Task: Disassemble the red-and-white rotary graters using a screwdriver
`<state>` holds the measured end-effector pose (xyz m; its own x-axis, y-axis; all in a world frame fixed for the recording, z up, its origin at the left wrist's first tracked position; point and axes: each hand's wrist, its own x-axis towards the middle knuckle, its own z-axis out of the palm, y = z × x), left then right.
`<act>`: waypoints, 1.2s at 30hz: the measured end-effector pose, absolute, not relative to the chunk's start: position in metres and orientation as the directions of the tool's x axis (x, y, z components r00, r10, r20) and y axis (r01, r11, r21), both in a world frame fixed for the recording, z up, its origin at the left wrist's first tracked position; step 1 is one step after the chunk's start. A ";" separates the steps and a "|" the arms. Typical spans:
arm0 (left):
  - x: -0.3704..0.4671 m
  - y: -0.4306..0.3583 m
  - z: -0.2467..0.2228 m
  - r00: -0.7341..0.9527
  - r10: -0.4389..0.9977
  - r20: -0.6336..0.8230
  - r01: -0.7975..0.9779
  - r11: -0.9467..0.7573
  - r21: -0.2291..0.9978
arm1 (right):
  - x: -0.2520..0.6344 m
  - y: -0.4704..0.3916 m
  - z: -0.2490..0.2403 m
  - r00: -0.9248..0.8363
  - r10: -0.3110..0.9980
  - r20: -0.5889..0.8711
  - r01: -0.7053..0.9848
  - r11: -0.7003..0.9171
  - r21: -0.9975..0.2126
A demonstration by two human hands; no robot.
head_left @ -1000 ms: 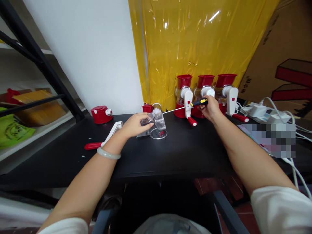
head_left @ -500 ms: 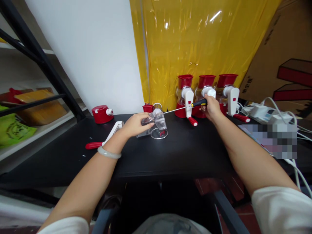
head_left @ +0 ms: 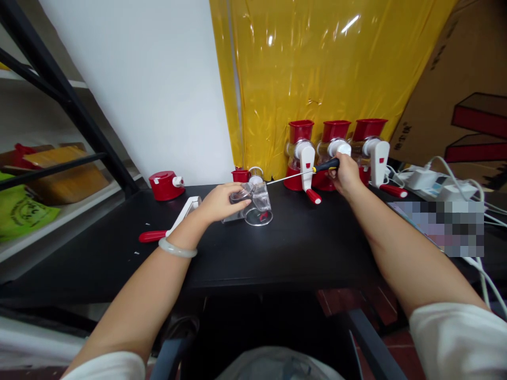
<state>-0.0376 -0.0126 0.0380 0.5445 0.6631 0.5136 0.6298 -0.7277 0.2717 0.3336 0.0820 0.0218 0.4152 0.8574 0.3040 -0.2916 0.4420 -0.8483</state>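
Observation:
My left hand is closed around a clear plastic grater body, which lies on its side on the black table. In my right hand is a screwdriver with a black and yellow handle, gripped at the handle. Its long metal shaft points left, and the tip reaches the upper right side of the clear body; the exact contact spot is too small to make out. Behind the body stand a small red part and a metal grating drum.
Three assembled red and white rotary graters stand along the back. On the left are a red base and a white crank with a red handle. White chargers and cables lie at the right, near a cardboard box.
My right hand has shifted very slightly to the right with the screwdriver. My left hand and the clear body have stayed in place.

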 end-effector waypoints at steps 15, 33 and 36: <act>-0.038 -0.011 0.038 0.546 0.669 0.505 0.634 -0.723 0.273 | 0.334 0.078 0.025 0.361 0.908 0.212 -0.351 0.343 -0.871; -0.039 -0.011 0.038 0.549 0.668 0.503 0.634 -0.725 0.270 | 0.331 0.076 0.025 0.365 0.894 0.260 -0.290 0.375 -0.880; -0.039 -0.012 0.037 0.546 0.667 0.507 0.632 -0.725 0.274 | 0.330 0.076 0.026 0.377 0.891 0.252 -0.330 0.383 -0.863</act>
<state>-0.0387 -0.0120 0.0373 0.5460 0.6671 0.5068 0.6315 -0.7252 0.2743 0.3304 0.0761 0.0259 0.3765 0.8915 0.2521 -0.3301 0.3833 -0.8626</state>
